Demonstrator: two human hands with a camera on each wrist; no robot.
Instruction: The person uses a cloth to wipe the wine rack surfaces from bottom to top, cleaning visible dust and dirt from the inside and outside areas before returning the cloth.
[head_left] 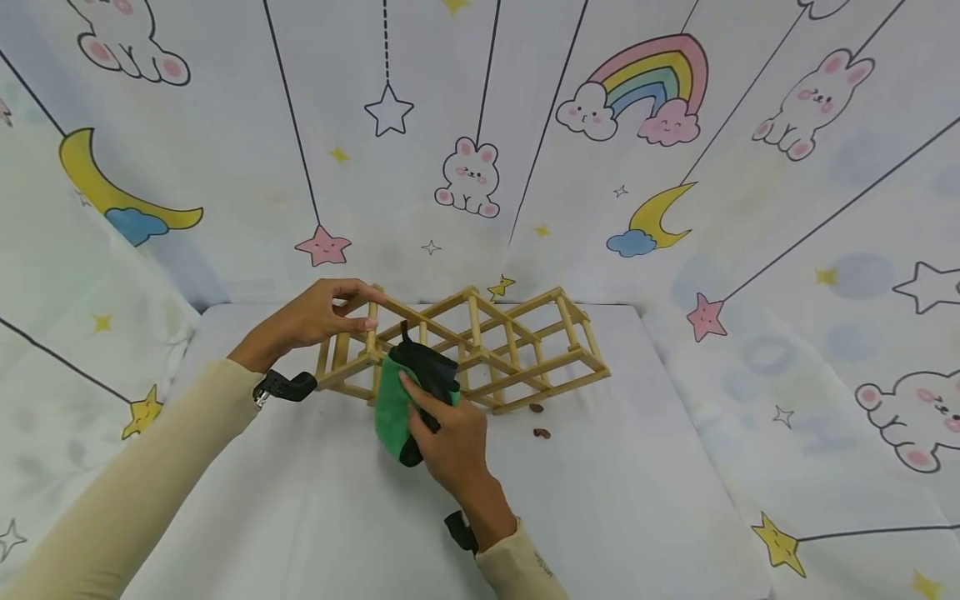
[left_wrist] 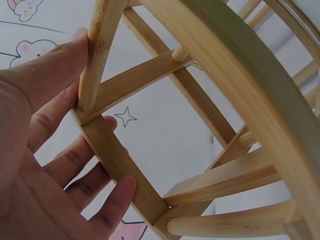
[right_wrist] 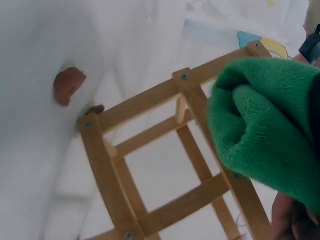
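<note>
A wooden lattice rack, built of light slats and round dowels, stands on the white tabletop. My left hand grips its left end; in the left wrist view the thumb lies along a post and the fingers reach behind a slat. My right hand holds a fuzzy green and black cloth in front of the rack's left part. Folded over, the cloth's green side hides part of the rack in the right wrist view. Whether it touches the wood I cannot tell.
Two small reddish-brown pieces lie on the tabletop before the rack's right half. Behind the rack hangs a white backdrop printed with bunnies, stars and moons. Similar printed cloth encloses both sides.
</note>
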